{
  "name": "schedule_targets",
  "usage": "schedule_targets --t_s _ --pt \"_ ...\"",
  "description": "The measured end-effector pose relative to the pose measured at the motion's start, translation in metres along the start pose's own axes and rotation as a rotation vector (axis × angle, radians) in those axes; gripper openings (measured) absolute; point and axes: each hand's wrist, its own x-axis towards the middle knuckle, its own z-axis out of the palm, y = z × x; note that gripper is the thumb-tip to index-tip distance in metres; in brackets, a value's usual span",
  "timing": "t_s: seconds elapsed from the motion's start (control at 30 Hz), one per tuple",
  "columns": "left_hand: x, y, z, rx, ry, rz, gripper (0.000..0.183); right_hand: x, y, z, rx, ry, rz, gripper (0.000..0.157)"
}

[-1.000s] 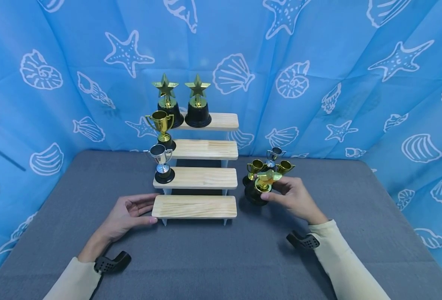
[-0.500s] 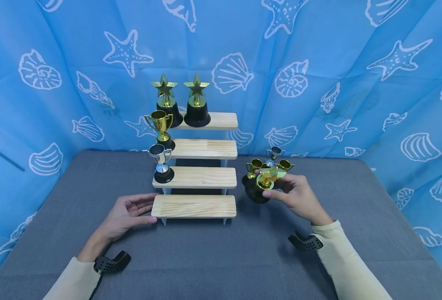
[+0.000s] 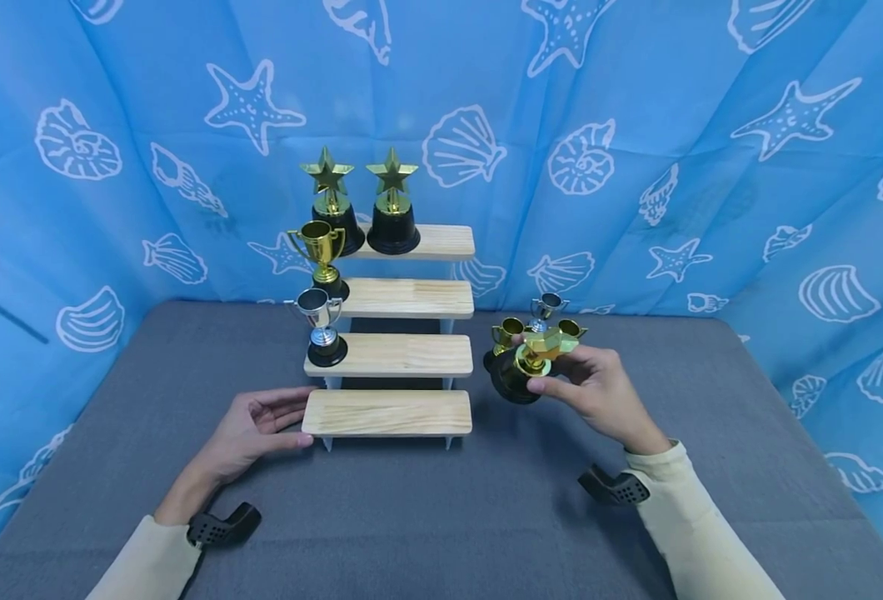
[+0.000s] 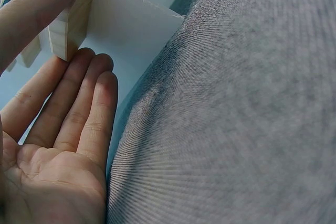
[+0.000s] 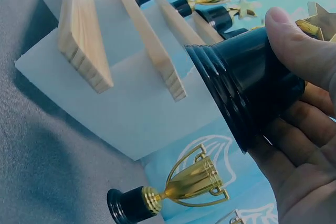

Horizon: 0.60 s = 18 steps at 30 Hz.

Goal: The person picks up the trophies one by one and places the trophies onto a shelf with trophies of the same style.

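My right hand (image 3: 587, 392) grips a gold star trophy (image 3: 516, 377) by its black base, thumb on one side and fingers on the other. The trophy is tilted, its star toward the right, and its base (image 5: 252, 74) hangs over the table in the right wrist view. My left hand (image 3: 250, 429) rests at the left end of the lowest step of a wooden tiered shelf (image 3: 389, 414). Its fingers (image 4: 97, 111) are nearly straight, tips at the board's end, with the thumb (image 4: 39, 14) near the board's front edge.
Two star trophies (image 3: 392, 212) stand on the top step, a gold cup (image 3: 321, 243) below, then a silver cup (image 3: 324, 321). Right of the shelf, a gold cup (image 5: 191, 179), another gold cup (image 3: 572, 328) and a silver cup (image 3: 548, 308) stand behind the held trophy. A blue curtain hangs behind.
My right hand has raised the star trophy slightly and tipped it further to the right. The left hand has kept its place at the shelf.
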Motion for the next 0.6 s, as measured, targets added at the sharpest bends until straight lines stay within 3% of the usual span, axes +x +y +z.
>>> schedule_targets --t_s 0.37,0.6 --pt "0.001 0.001 0.001 0.022 0.012 -0.018 0.071 0.004 -0.009 0.003 -0.054 0.021 -0.022 0.041" --pt "0.0 0.0 0.001 0.019 0.008 -0.015 0.071 0.018 -0.02 0.004 -0.008 -0.004 -0.122 0.044"
